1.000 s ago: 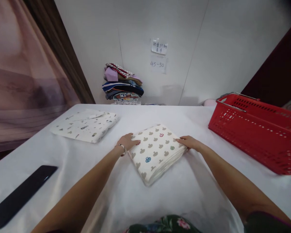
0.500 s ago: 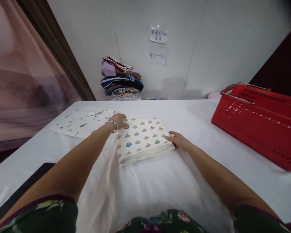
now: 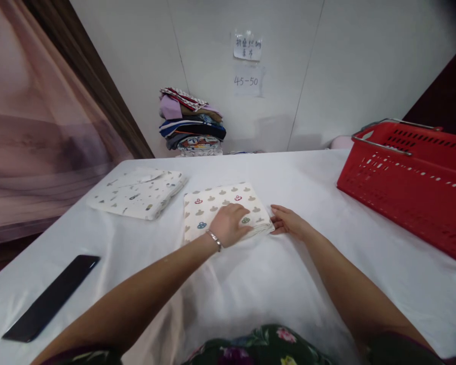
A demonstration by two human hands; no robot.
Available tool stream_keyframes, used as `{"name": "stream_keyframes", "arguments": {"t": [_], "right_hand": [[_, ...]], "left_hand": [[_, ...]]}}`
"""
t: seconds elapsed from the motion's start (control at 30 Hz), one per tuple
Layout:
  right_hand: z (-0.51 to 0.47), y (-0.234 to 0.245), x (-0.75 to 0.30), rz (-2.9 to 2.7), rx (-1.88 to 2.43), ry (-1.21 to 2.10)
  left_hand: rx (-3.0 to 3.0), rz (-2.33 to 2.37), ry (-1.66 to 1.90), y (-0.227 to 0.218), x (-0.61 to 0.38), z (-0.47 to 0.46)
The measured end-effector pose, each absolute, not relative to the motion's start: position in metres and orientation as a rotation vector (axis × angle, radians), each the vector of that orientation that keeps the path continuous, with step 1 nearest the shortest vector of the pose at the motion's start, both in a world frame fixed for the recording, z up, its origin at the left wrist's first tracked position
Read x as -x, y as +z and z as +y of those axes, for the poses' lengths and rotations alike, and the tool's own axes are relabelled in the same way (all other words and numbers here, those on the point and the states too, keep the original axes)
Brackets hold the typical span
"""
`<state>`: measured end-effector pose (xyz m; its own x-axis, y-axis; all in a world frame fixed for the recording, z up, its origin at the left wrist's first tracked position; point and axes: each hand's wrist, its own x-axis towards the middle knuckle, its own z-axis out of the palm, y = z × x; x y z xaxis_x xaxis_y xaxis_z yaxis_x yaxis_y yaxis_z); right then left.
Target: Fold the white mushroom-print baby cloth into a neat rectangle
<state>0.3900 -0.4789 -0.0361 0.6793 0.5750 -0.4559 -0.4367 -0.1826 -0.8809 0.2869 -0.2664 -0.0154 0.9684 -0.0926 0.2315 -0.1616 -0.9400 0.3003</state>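
A folded white cloth (image 3: 197, 213) printed with beige, red, blue and green mushrooms lies flat in front of me. My left hand (image 3: 231, 223), with a bracelet at the wrist, rests on top of it near the front edge, fingers loosely spread and pointing right. At the cloth's right edge is my right hand (image 3: 287, 221), its fingers extended against or just beside the folded layers. I see nothing gripped in either hand. To the left lies another folded white cloth (image 3: 137, 192) with small scattered prints.
A white-covered table (image 3: 307, 177) spreads beneath everything. The red plastic basket (image 3: 410, 187) stands on the right. A flat black object (image 3: 53, 296) lies at the left front. Several folded fabrics are stacked in a pile (image 3: 192, 124) by the wall.
My left hand has moved from the cloth's far left corner to its front right part. My right hand has shifted slightly right, with its fingers now straighter along the edge.
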Motion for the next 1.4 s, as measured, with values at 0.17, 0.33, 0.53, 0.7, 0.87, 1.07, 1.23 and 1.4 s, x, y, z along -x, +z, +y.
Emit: {"name": "stream_keyframes", "arguments": {"t": [0.17, 0.33, 0.53, 0.7, 0.87, 1.07, 1.23, 1.4], "right_hand": [[-0.482, -0.033, -0.387, -0.206, 1.485, 0.921], [-0.483, -0.039, -0.393, -0.33, 1.528, 0.915], [-0.487, -0.036, -0.4, -0.517, 1.861, 0.714], [-0.487, -0.032, -0.396, -0.679, 1.871, 0.696], [-0.483, -0.038, -0.391, -0.752, 1.956, 0.741], [-0.485, -0.041, -0.394, -0.786, 1.892, 0.755], [-0.488, -0.041, -0.397, -0.776, 1.912, 0.788], [-0.489, -0.041, -0.396, -0.801, 1.894, 0.832]], "left_hand": [[-2.885, -0.206, 0.208, -0.011, -0.295, -0.313], [-2.756, -0.015, 0.121, -0.005, -0.302, -0.31], [-2.684, 0.109, 0.146, -0.012, -0.303, -0.307], [-2.703, 0.063, 0.208, -0.018, -0.301, -0.309], [-2.714, 0.034, 0.269, -0.022, -0.3, -0.309], [-2.725, -0.008, 0.304, -0.025, -0.299, -0.31], [-2.739, -0.025, 0.359, -0.027, -0.298, -0.311], [-2.778, -0.052, 0.386, -0.033, -0.296, -0.313]]}}
